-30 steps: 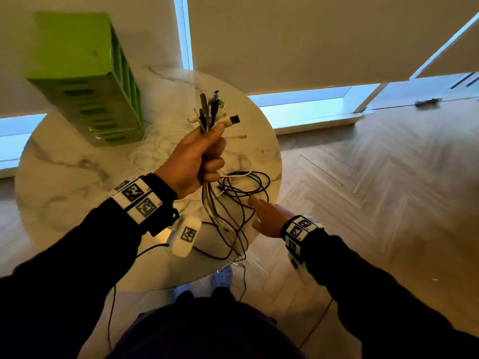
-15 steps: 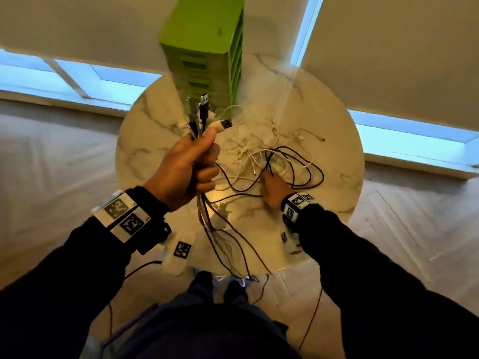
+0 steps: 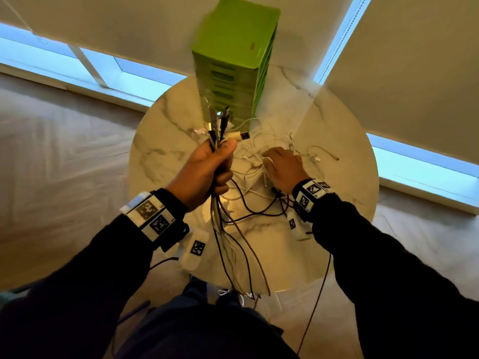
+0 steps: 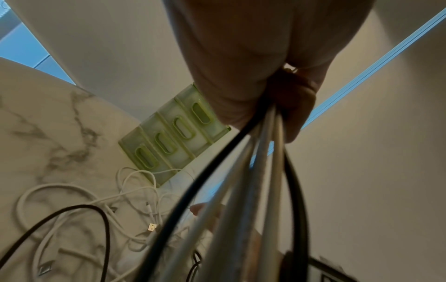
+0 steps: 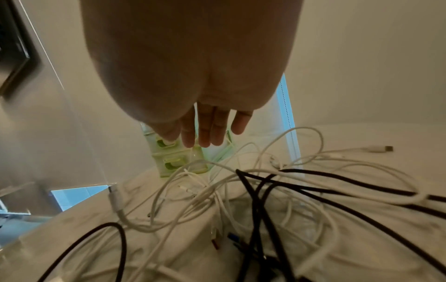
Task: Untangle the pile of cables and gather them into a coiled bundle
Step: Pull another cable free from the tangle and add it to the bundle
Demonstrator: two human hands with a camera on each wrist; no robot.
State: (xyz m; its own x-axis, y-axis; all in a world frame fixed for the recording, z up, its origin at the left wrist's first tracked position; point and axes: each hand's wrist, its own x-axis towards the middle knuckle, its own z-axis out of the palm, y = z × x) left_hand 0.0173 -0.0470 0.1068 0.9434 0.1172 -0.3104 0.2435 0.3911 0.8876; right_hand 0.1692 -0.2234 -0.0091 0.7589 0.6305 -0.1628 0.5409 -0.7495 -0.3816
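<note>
My left hand [image 3: 207,172] grips a bunch of black and white cables [image 3: 220,125] upright above the round marble table [image 3: 160,141]; their plug ends stick up past my thumb and the loose lengths [image 3: 238,255] hang over the table's front edge. In the left wrist view the gripped cables [image 4: 255,171] run down out of my fist [image 4: 277,95]. A tangle of white and black cables [image 3: 259,161] lies on the table. My right hand [image 3: 282,167] hovers over the tangled cables [image 5: 265,187] with straight fingers [image 5: 205,129], holding nothing.
A tall green drawer unit [image 3: 233,63] stands at the table's far edge, just behind the cables. Window blinds hang beyond it. Wooden floor surrounds the table. White tagged sensor boxes [image 3: 195,250] hang at both wrists.
My right hand has moved forward from the table's near side onto the middle of the tangle. The left hand keeps its grip on the bunch. My head has turned toward the table.
</note>
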